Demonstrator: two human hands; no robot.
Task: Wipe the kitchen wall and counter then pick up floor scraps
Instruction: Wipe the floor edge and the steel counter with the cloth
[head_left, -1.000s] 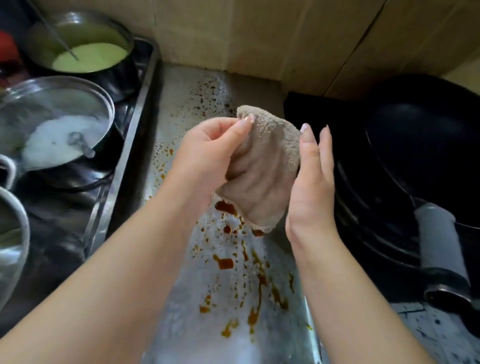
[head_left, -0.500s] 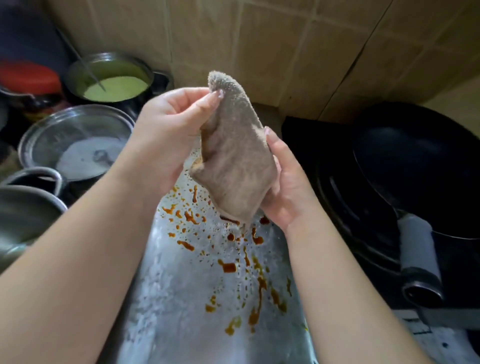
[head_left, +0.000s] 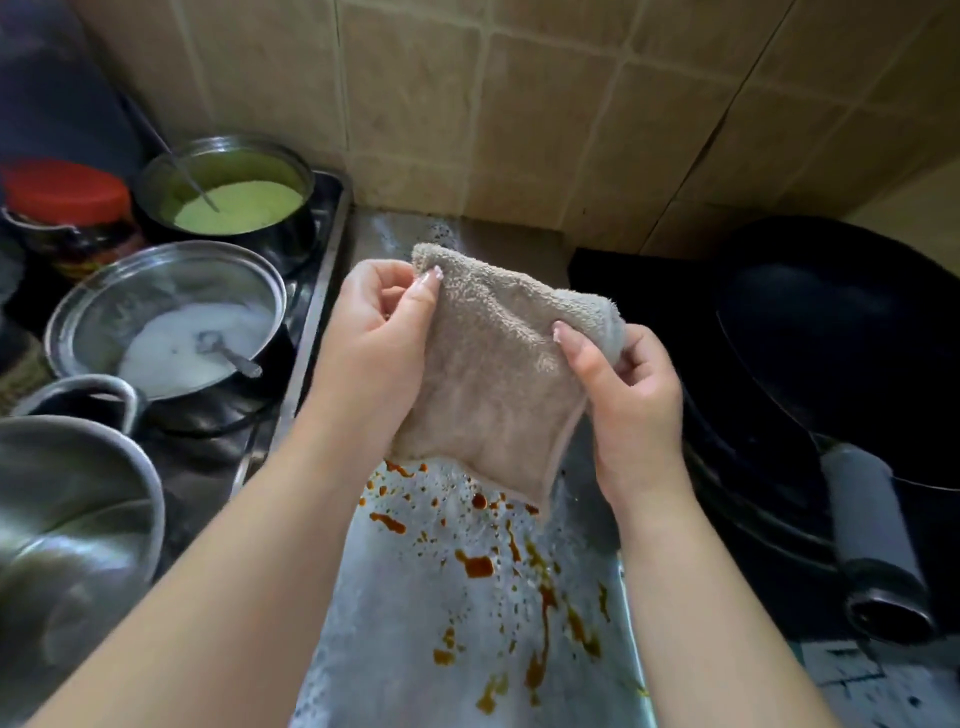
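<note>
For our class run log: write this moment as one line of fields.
phase: pre-wipe | left hand: pinches cloth | right hand: pinches cloth | counter: orange-brown splatters, unwiped

two bare forearms, no sleeves visible; left grip and right grip show pale polished nails.

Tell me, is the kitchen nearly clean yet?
Not yet. Nothing looks wiped: orange-brown splatters still dot the steel counter. Right now the left hand and right hand hold the beige cloth above it. The tiled wall, counter and floor scraps remain; the floor is out of view.
</note>
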